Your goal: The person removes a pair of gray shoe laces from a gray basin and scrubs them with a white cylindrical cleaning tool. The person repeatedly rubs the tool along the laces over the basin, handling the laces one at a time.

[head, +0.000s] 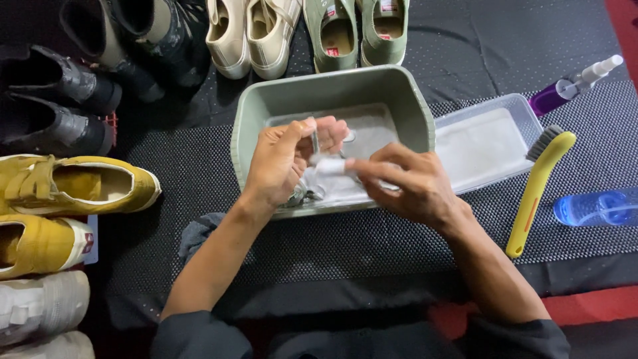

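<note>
Forearms converge; left hand [282, 163] and right hand [405, 183] pinch white lace [327, 166] over basin [332, 90].

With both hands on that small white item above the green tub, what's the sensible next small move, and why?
Probably keep the white item low over the green tub and work it between the fingers there. Left hand and right hand both pinch it above the tub's wet-looking white contents, so drips would fall inside, not on the black mat. What the item is cannot be told.
</note>
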